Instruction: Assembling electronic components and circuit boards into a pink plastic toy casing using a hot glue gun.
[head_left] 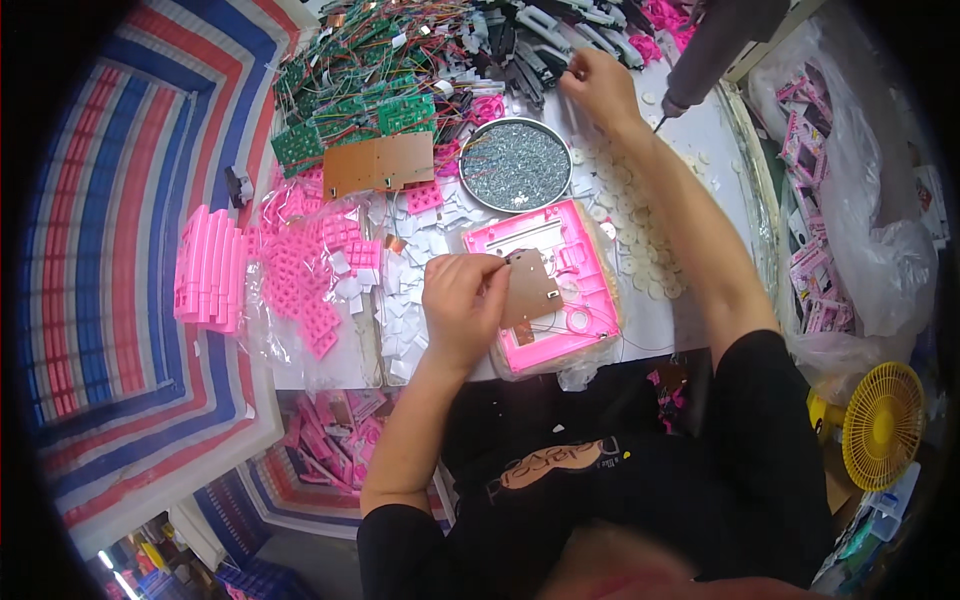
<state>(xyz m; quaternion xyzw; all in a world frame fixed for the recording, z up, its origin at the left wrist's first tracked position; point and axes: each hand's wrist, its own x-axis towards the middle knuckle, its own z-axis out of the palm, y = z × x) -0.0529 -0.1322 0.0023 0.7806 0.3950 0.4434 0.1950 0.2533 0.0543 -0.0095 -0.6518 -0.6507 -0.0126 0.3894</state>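
Note:
My left hand (460, 306) pinches the left edge of a brown circuit board (531, 287). The board is tilted over an open pink plastic casing (598, 288) and hides part of its inside. Thin wires show in the casing, which lies on a plastic-wrapped pad at the table's front. My right hand (606, 92) is stretched to the far side, fingers curled at the edge of a heap of grey and black plastic parts (545, 30). What is between those fingers, if anything, I cannot make out.
A round tin of small screws (515, 165) stands behind the casing. A power screwdriver (690, 75) hangs beside my right arm. Green circuit boards (400, 115) with wires, white pieces (405, 325), pale discs (645, 245) and pink button pads (300, 275) cover the table. A yellow fan (883, 427) stands right.

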